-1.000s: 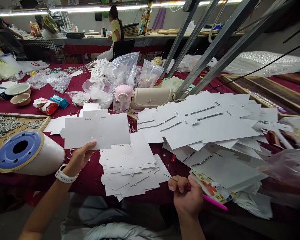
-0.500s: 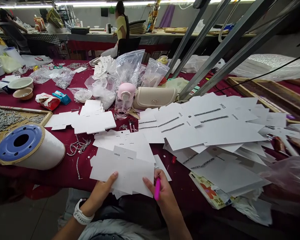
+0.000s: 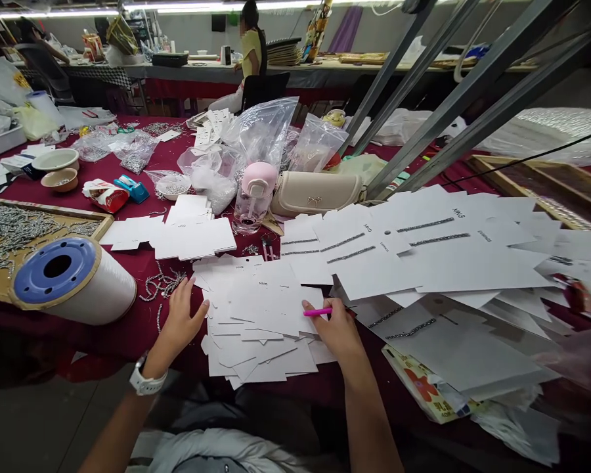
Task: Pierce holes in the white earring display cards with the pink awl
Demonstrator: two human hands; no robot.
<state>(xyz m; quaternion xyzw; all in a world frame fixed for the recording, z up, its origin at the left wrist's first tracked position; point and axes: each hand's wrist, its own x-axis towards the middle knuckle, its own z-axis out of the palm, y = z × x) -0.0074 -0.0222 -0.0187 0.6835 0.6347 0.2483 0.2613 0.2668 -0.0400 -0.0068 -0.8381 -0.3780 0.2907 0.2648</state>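
My left hand (image 3: 180, 315), with a white watch on its wrist, is spread beside the small heap of silvery rhinestone chain strips (image 3: 161, 281); its fingertips are close to them, but I cannot tell if they touch. A loose pile of white cards (image 3: 256, 355) lies between my hands, and the top card (image 3: 270, 299) bears "MNG" print. My right hand (image 3: 337, 328) rests at the right edge of that card, its fingers closed round a slim pink pen-like tool (image 3: 318, 312). The tool's tip points left over the card.
At left stand a big thread spool (image 3: 113, 289) and a tray of chain pieces (image 3: 0, 263). More white cards (image 3: 197, 240) lie behind. A pink-lidded bottle (image 3: 253, 203) and beige case (image 3: 315, 194) stand beyond. Cards with chains (image 3: 473, 263) and slanting metal bars (image 3: 423, 118) occupy the right.
The card that both hands held has been let go and lies on the pile. My left hand has moved left and forward to the chain strips. The pink tool has swung to point left.
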